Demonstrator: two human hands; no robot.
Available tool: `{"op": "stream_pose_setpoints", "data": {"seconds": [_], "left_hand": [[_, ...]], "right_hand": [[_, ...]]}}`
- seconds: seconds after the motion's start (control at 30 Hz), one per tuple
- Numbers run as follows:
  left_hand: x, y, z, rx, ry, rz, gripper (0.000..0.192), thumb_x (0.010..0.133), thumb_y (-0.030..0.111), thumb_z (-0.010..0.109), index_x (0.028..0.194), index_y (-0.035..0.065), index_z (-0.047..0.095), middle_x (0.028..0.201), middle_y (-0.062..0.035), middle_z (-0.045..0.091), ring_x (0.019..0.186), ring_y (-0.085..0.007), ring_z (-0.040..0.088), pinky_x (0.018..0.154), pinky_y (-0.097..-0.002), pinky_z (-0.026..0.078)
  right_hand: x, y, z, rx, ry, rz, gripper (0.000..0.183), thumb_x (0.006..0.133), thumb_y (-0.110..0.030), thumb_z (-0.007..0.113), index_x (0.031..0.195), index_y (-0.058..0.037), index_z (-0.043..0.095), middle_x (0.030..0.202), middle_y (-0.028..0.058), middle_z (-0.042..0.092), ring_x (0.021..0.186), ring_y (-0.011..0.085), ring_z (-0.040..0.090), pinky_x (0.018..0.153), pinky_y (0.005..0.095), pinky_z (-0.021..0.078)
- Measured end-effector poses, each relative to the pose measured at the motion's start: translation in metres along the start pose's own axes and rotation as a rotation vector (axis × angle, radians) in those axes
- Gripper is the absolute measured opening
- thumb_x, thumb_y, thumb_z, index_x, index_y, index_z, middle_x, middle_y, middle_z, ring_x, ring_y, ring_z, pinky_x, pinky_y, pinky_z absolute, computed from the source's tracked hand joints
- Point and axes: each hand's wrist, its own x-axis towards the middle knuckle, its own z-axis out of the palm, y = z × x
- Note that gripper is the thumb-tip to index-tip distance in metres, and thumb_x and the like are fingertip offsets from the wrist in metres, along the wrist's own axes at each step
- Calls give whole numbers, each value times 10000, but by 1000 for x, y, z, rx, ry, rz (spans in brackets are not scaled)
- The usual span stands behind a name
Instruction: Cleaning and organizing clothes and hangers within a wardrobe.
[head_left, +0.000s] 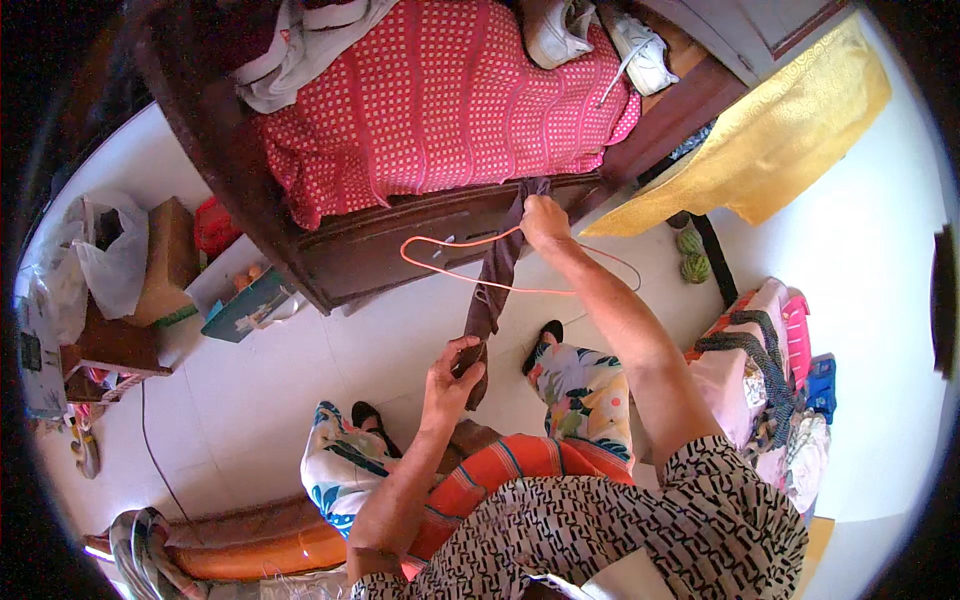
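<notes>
A dark brown cloth strip (501, 276), twisted along its length, is stretched between my two hands in front of me. My right hand (545, 223) grips its upper end near the cabinet edge, and also holds an orange wire clothes hanger (450, 273) whose long loop spreads out on both sides of the cloth. Lower down, my left hand (452, 381) pinches the cloth between thumb and fingers, and the loose end hangs below it.
A dark wooden cabinet (375, 247) topped with a red checked cloth (450, 97) and white shoes (645, 56) stands ahead. Boxes (169, 262) are at the left. Watermelons (695, 268) lie on the floor by the wall; piled clothes (739, 360) are at the right.
</notes>
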Motion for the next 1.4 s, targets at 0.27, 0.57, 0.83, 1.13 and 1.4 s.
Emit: {"op": "stream_pose_setpoints", "data": {"seconds": [0.27, 0.57, 0.83, 1.13, 1.4], "left_hand": [[0, 3, -7, -58, -13, -60, 351, 799, 28, 612, 1144, 45, 550, 945, -60, 614, 851, -121, 560, 768, -259, 455], [3, -14, -9, -58, -27, -92, 343, 798, 7, 614, 1133, 50, 554, 901, -40, 596, 804, -109, 540, 734, -243, 446], [11, -32, -4, -77, -1, 44, 333, 803, -4, 611, 1126, 59, 558, 847, -22, 591, 742, -100, 535, 664, -239, 449], [7, -28, -6, -88, 13, -36, 321, 793, 16, 622, 1108, 55, 571, 840, -45, 609, 727, -100, 546, 649, -239, 455], [13, -40, -14, -31, 51, 25, 327, 777, 28, 626, 1099, 60, 577, 852, -52, 617, 745, -119, 561, 679, -257, 464]], "right_hand": [[-3, -18, -2, 25, -98, 70, 163, 745, -117, 615, 859, -1, 601, 921, 216, 622, 906, 396, 605, 796, 480, 487], [-5, -8, 0, 218, 18, 36, 123, 756, -83, 537, 772, 11, 615, 811, 260, 609, 834, 425, 600, 740, 502, 474], [2, -31, -12, 146, 30, 0, 132, 746, -97, 546, 759, 23, 599, 851, 276, 613, 855, 438, 601, 747, 507, 484], [-15, -59, -9, 130, -66, 28, 141, 772, -82, 529, 827, 9, 620, 868, 237, 635, 868, 417, 619, 771, 491, 492], [-17, -47, 4, 276, 47, 12, 207, 786, -89, 541, 905, 40, 653, 879, 253, 634, 856, 389, 625, 754, 452, 489]]}}
